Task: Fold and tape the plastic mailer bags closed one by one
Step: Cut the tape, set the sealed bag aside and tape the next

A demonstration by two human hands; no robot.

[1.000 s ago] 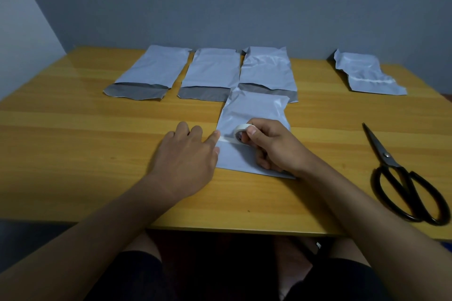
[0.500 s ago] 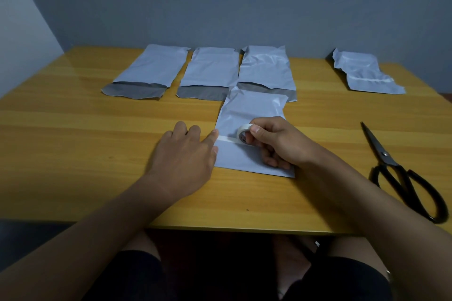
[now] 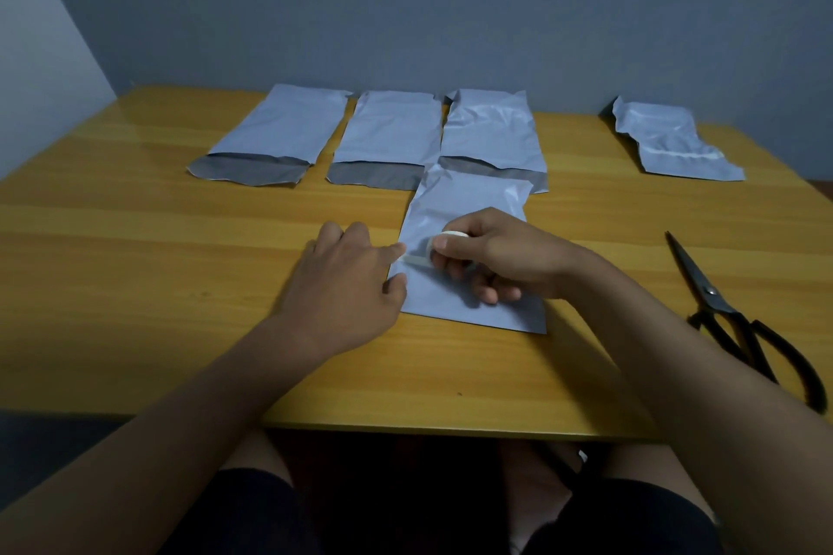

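A folded pale grey mailer bag [image 3: 469, 203] lies flat at the middle of the wooden table [image 3: 135, 266]. My right hand [image 3: 500, 257] grips a small white tape roll [image 3: 444, 241] over the bag's middle. A short strip of tape runs from the roll leftward to the bag's left edge. My left hand [image 3: 347, 288] lies flat beside the bag and its forefinger presses the tape's free end down. My right hand's fingers hide most of the roll.
Three unfolded mailers [image 3: 288, 131] [image 3: 390, 135] [image 3: 491, 131] lie in a row at the back with their dark flaps toward me. A taped mailer [image 3: 662, 140] sits at the back right. Black scissors [image 3: 739, 324] lie at the right edge.
My right hand has drawn the roll slightly to the right across the bag, so a little more tape shows. My left hand keeps pressing the tape end.
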